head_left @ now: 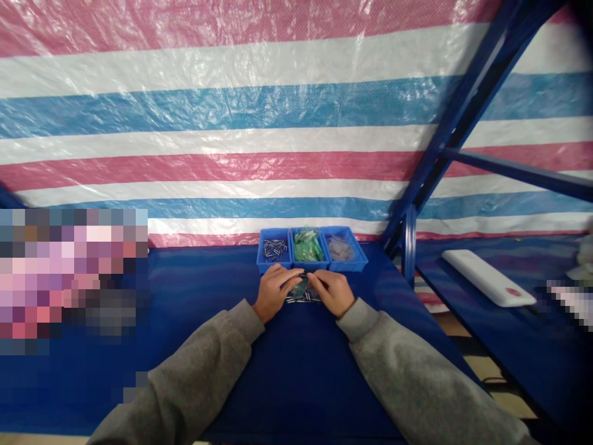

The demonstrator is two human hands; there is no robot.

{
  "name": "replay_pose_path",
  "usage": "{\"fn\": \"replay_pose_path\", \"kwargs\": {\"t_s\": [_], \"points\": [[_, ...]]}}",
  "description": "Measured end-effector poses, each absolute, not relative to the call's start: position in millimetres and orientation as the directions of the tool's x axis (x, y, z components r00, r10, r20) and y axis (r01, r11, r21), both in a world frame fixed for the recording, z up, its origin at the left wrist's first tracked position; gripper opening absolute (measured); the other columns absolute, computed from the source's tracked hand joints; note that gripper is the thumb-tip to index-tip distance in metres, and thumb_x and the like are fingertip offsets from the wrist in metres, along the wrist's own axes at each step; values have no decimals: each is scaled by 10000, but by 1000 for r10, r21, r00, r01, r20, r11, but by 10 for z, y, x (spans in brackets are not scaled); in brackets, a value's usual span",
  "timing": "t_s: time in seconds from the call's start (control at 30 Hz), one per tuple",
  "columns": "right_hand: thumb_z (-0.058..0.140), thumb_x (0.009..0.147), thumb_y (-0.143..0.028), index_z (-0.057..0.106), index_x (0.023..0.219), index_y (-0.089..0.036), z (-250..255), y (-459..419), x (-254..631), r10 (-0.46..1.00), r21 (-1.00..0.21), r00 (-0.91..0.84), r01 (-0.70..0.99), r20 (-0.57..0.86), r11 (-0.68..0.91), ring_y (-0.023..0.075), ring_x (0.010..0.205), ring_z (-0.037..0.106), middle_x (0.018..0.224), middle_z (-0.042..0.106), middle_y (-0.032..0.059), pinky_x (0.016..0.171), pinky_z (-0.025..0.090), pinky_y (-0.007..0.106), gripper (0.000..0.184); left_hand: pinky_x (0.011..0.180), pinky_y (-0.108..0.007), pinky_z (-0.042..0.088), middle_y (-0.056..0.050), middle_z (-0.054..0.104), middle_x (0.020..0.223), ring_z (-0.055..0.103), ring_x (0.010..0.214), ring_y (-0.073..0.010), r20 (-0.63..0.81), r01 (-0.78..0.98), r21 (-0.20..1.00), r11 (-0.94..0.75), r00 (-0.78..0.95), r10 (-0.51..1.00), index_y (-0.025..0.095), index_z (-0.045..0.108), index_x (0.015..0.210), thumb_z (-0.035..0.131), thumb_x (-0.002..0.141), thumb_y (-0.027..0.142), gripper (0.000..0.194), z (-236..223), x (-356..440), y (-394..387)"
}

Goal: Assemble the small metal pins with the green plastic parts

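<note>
My left hand (pixel 273 292) and my right hand (pixel 334 293) are close together over the table, thumbs and fingers pinched. What lies in either pinch, if anything, is too small to make out. Just beneath the fingertips is a small pile of thin metal pieces (pixel 303 295), with something greenish among it. Right behind my hands stand three blue bins side by side. The left bin (pixel 260 259) holds thin metal pins (pixel 275 249), the middle one green plastic packets (pixel 308 245), the right one (pixel 360 262) clear plastic bags or pieces (pixel 341 248).
The blue table (pixel 296 383) runs up to a striped tarp (pixel 231 167) at the back. A blue metal frame post (pixel 435 148) slants up on the right. Beyond it, a white oblong device (pixel 488 278) lies on another blue table. A pixelated area covers the left side.
</note>
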State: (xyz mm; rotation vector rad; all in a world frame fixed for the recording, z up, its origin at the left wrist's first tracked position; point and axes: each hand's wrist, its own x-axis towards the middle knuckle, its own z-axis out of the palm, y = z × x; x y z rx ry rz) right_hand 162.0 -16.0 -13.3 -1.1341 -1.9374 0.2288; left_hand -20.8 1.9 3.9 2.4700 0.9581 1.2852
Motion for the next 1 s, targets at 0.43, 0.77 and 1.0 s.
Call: {"fn": "replay_pose_path", "kwargs": {"t_s": [0.43,0.77,1.0], "points": [[396,902,-332,607,779,-182,-92,-171,1625,769,-565,-146,596,623,571,151,656,584,728,635,45,644,433,254,287,729,-260,438,-19,613,698,562,704,-133,522,383,632,-674,433,735,166,572,1076,368,919,279,282,-24,-220,36],[467,870,-308,615,930,-186,-48,-236,1586,737,-568,-274,492,618,659,160,725,599,806,644,55,669,465,266,201,570,-186,389,62,487,528,471,492,-76,405,413,662,-626,506,762,161,494,1144,340,924,297,301,-5,-207,-13],[423,896,-301,611,813,-187,-28,-226,1593,744,-571,-263,503,614,649,150,678,580,743,626,46,650,446,263,235,635,-208,418,19,580,635,523,579,-95,447,426,641,-638,469,762,167,561,1026,437,884,346,259,27,-204,-11]]}}
